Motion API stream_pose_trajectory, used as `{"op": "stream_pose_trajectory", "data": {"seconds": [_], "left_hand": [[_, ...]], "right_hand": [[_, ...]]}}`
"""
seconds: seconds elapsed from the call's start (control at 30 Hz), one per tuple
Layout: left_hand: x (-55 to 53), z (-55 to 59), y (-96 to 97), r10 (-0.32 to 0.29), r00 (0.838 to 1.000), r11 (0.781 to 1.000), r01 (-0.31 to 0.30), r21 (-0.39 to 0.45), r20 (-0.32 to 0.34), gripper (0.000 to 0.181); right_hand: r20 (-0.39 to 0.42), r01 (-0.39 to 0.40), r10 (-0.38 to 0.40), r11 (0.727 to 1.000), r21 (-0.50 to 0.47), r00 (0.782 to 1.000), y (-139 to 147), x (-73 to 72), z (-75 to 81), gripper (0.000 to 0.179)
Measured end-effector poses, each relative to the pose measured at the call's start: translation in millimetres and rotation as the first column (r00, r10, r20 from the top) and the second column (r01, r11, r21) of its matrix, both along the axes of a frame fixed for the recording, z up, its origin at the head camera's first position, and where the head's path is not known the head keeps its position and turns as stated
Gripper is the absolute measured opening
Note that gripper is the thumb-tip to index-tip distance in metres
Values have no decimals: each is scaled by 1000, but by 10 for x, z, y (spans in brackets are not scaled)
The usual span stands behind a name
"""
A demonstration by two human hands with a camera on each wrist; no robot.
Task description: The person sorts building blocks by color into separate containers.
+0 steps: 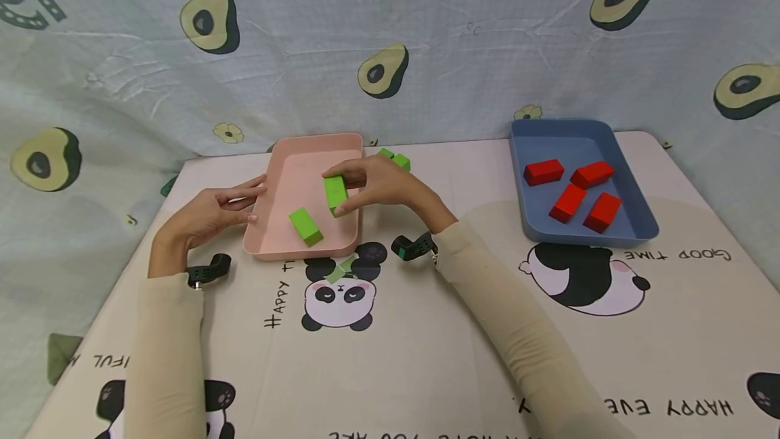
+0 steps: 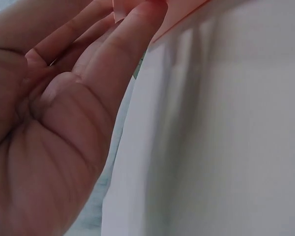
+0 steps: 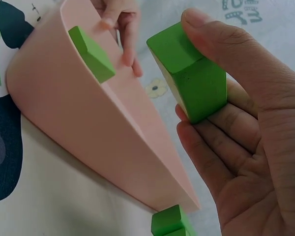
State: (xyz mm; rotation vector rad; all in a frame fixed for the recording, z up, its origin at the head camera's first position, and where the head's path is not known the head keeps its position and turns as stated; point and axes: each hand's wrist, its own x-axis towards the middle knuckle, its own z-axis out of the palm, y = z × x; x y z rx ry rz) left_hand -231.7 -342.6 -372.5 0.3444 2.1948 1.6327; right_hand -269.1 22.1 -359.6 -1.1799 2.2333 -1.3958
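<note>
My right hand (image 1: 384, 185) pinches a green block (image 1: 336, 195) between thumb and fingers, over the right side of the pink tray (image 1: 283, 188). The right wrist view shows the same green block (image 3: 196, 73) held above the tray's wall. A second green block (image 1: 306, 226) lies inside the tray near its front. On the tray's left rim rest the fingers of my left hand (image 1: 210, 219), extended with the thumb along the edge. Behind my right hand, more green blocks (image 1: 400, 161) sit on the table just outside the tray, partly hidden by the hand.
A blue tray (image 1: 529, 219) stands at the back right with several red blocks (image 1: 568, 203) in it. The table (image 1: 426, 330) has a panda-print cover, and an avocado-print cloth (image 1: 292, 53) hangs right behind it.
</note>
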Motion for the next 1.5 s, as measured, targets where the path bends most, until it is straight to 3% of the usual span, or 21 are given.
{"op": "stream_pose_trajectory", "data": {"seconds": [0.1, 0.3, 0.6, 0.8, 1.5], "left_hand": [[-5, 2, -11, -30, 1000, 999, 30, 22, 3, 66], [-5, -17, -21, -26, 999, 998, 24, 65, 32, 65], [-3, -34, 6, 33, 997, 999, -33, 2, 76, 64], [-25, -54, -21, 5, 995, 998, -12, 69, 96, 64], [0, -67, -36, 23, 993, 998, -29, 47, 116, 63]], "right_hand": [[-7, 4, -3, 1000, 13, 1000, 1, -9, -4, 68], [-1, -18, 18, 1000, 10, 1000, -27, -45, -31, 70], [14, -28, 28, 999, 28, 1000, -65, -91, -49, 69], [-2, -44, 44, 998, 43, 999, -112, -121, -59, 67], [-16, -88, 89, 995, 46, 996, -275, -172, -42, 63]]}}
